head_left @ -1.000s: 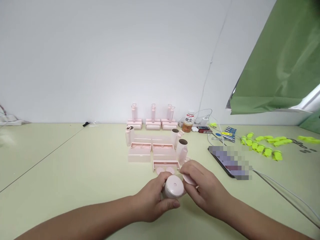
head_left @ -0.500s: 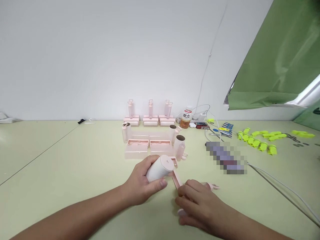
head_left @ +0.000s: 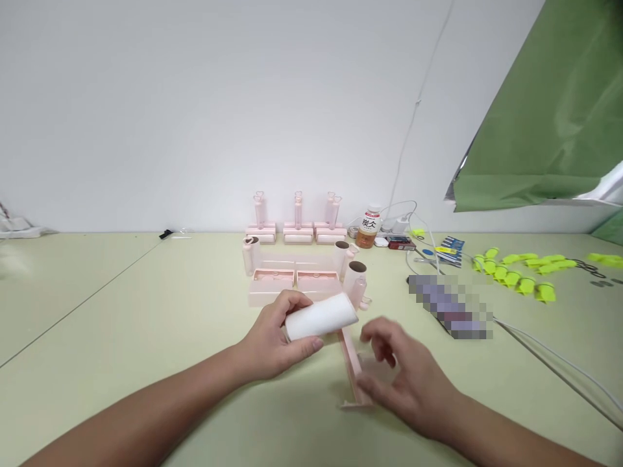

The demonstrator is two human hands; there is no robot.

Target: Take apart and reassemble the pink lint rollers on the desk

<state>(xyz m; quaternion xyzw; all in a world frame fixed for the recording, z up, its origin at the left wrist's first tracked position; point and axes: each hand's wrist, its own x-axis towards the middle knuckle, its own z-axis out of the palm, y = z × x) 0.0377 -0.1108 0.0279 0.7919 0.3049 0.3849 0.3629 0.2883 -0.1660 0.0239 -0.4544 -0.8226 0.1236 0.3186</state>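
Observation:
My left hand (head_left: pixel 277 340) is wrapped round a white lint-roller roll (head_left: pixel 321 316), held aslant above the table with its far end pointing right. My right hand (head_left: pixel 403 376) is open, its fingers curved and apart with nothing between them. Just left of it, a long pale-pink plastic frame (head_left: pixel 349 360) lies on the table, its upper end partly hidden behind the roll. A translucent pink piece (head_left: pixel 377 366) shows between the right thumb and fingers, lying beyond them and mostly covered by the hand.
Pink open cases (head_left: pixel 272 295) stand ahead, beside upright rolls (head_left: pixel 356 275) and small clear-pink rollers. Finished-looking pink sets (head_left: pixel 298 233) line the wall. To the right are a drink bottle (head_left: pixel 368 227), a blurred purple item (head_left: pixel 448 308), cables and several neon-yellow pieces (head_left: pixel 511 277).
The roll has swung from end-on to nearly sideways in my left hand, and its pink end face no longer shows. My right hand has opened and drawn right, uncovering the pink frame.

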